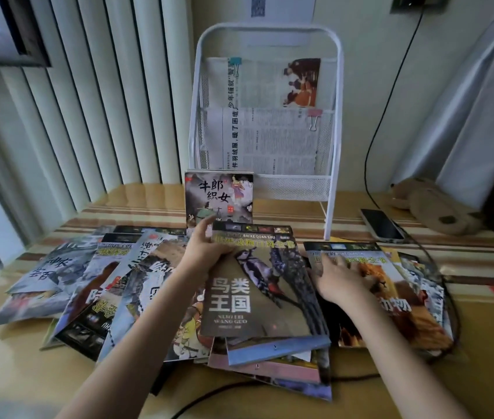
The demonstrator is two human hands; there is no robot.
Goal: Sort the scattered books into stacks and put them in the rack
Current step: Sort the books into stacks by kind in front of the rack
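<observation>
Bird book (257,285) at frame centre, between the hands: left hand (206,246) grips its upper-left corner, right hand (340,278) rests flat on lion book (390,297). Bird book's long axis runs top to bottom, title upright.

Books lay scattered across the table's middle, overlapping. The bird book (257,285) sat topmost, tilted; the lion book (384,294) lay toward the right edge. A white wire rack (334,116) stood at the far edge, a small book (219,197) upright before it.

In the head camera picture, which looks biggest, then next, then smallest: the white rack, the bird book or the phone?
1. white rack
2. bird book, though it is nearer the camera, so it looks bigger than it is
3. phone
</observation>
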